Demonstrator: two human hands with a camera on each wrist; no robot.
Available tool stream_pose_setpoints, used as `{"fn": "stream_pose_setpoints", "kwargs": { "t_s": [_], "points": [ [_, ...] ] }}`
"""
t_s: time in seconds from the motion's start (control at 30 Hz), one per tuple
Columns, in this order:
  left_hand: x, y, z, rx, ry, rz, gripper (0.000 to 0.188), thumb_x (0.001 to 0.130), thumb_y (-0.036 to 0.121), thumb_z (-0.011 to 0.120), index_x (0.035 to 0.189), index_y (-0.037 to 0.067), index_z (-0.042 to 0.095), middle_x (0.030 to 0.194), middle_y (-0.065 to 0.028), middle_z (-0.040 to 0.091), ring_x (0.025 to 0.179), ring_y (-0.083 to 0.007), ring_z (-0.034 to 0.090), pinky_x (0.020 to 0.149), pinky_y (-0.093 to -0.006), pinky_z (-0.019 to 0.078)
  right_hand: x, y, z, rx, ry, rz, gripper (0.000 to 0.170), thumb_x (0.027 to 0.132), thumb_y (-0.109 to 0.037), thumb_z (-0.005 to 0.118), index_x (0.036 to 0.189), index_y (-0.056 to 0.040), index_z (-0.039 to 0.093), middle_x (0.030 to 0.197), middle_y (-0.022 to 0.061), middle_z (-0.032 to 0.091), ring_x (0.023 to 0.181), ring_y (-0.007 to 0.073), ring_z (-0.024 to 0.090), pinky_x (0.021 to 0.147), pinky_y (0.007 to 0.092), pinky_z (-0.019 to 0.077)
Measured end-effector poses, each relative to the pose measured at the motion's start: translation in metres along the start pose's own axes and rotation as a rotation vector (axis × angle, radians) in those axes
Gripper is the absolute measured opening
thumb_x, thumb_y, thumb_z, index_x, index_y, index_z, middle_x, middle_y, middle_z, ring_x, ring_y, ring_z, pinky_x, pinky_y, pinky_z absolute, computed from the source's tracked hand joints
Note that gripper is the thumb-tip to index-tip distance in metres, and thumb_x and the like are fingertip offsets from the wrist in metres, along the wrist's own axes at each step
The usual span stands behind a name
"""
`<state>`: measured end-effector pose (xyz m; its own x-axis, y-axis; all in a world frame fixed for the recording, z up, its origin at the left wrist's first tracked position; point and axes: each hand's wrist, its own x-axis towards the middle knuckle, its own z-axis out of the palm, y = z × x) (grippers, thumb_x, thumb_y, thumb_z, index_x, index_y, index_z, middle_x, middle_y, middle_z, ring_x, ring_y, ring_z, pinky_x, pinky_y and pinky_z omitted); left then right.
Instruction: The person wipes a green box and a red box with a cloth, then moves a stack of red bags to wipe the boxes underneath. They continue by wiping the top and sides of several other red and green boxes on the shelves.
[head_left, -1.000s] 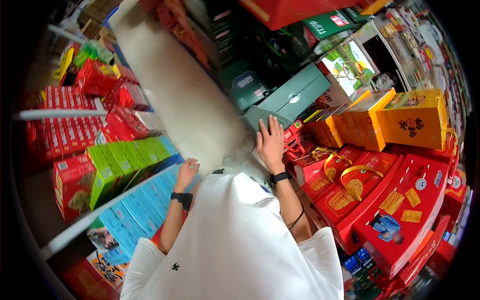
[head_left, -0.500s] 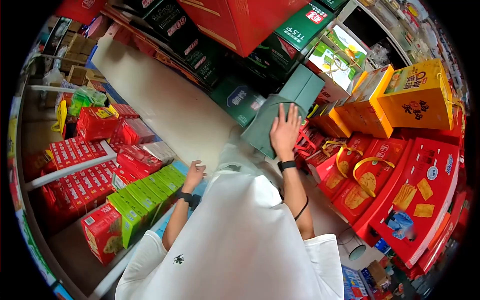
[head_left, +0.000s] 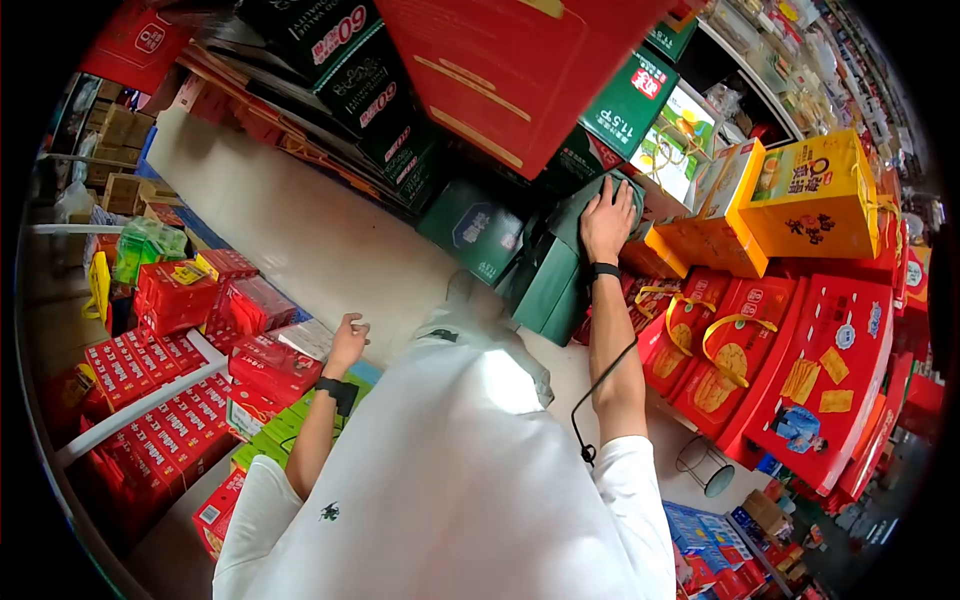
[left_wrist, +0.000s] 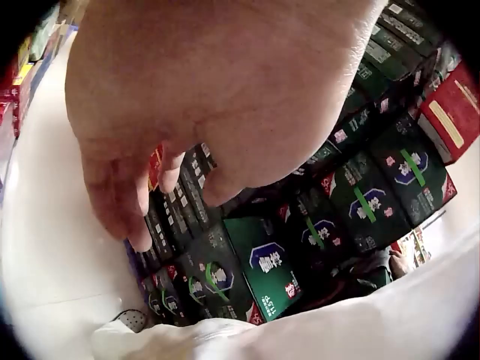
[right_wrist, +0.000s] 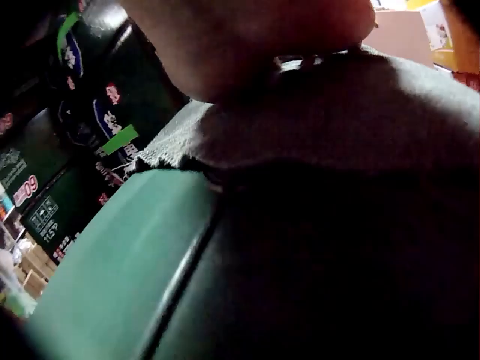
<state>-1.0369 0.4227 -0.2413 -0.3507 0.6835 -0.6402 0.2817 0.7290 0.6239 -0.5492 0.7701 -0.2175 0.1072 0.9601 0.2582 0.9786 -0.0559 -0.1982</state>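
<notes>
My right hand (head_left: pixel 608 222) rests with its fingers straight on a grey-green cloth (right_wrist: pixel 300 124), at the far end of a green box (head_left: pixel 552 290). In the right wrist view the cloth's frayed edge lies across the smooth top of that box, under the hand. My left hand (head_left: pixel 347 342) hangs in the air on the other side of my body, fingers loosely bent and holding nothing. The left wrist view shows this hand (left_wrist: pixel 217 90) large, with dark green cartons (left_wrist: pixel 262 259) beyond it.
A large red box (head_left: pixel 490 80) juts in close ahead. Yellow gift boxes (head_left: pixel 815 190) and red gift boxes (head_left: pixel 820 370) stand on the right. Stacked red cartons (head_left: pixel 165 430) line the left, past a pale floor (head_left: pixel 300 215). A small round stand (head_left: pixel 716 478) is at lower right.
My right hand has moved forward and right over the green box, taking the cloth from its near end to its far end. The left hand stays free, and the view has shifted.
</notes>
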Motion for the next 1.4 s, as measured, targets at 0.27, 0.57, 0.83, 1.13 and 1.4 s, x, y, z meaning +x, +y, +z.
{"fn": "stream_pose_setpoints", "kwargs": {
  "t_s": [0.27,0.57,0.83,1.13,1.4],
  "points": [
    [0.019,-0.015,-0.003,0.087,-0.064,-0.052,0.048,0.104,0.026,0.068,0.142,0.000,0.056,0.102,-0.0177,0.076,0.082,-0.0260,0.079,0.080,-0.0385,0.0602,0.018,-0.009,0.012,0.077,0.108,0.094,0.053,0.104,-0.021,0.057,0.156,-0.0087,0.058,0.168,0.0242,0.048,0.159,0.0402,0.039,0.131,0.0575,0.0276],
    [0.075,0.089,0.034,0.241,-0.073,0.405,0.047,0.101,0.020,0.069,0.141,-0.002,0.059,0.117,-0.0268,0.073,0.116,-0.0431,0.070,0.101,-0.0471,0.0554,-0.099,-0.032,-0.038,0.134,-0.055,0.008,0.053,0.106,-0.017,0.056,0.158,-0.0056,0.056,0.170,0.0233,0.044,0.161,0.0400,0.036,0.133,0.0534,0.0265],
    [0.075,0.231,0.139,0.231,-0.474,0.514,0.042,0.109,0.027,0.064,0.142,0.002,0.060,0.122,-0.0201,0.077,0.114,-0.0312,0.075,0.100,-0.0410,0.0566,-0.185,-0.036,-0.084,0.270,-0.195,-0.003,0.052,0.103,-0.014,0.062,0.155,-0.0119,0.062,0.170,0.0204,0.045,0.160,0.0386,0.039,0.131,0.0526,0.0316],
    [0.032,0.265,0.218,0.294,-0.700,0.507,0.056,0.105,0.036,0.072,0.141,-0.005,0.058,0.112,-0.0222,0.076,0.104,-0.0291,0.073,0.092,-0.0400,0.0568,-0.263,-0.028,-0.140,0.373,-0.315,0.070,0.052,0.096,-0.007,0.066,0.147,-0.0131,0.068,0.166,0.0171,0.051,0.156,0.0359,0.046,0.130,0.0529,0.0364],
    [0.035,0.222,0.208,0.439,-0.811,0.518,0.045,0.095,0.028,0.087,0.117,-0.002,0.062,0.079,-0.0014,0.057,0.071,-0.0109,0.052,0.065,-0.0315,0.0466,-0.301,-0.029,-0.121,0.296,-0.301,0.119,0.060,0.092,-0.002,0.066,0.150,-0.0167,0.066,0.168,0.0148,0.049,0.157,0.0334,0.046,0.128,0.0542,0.0379]
  ]
}}
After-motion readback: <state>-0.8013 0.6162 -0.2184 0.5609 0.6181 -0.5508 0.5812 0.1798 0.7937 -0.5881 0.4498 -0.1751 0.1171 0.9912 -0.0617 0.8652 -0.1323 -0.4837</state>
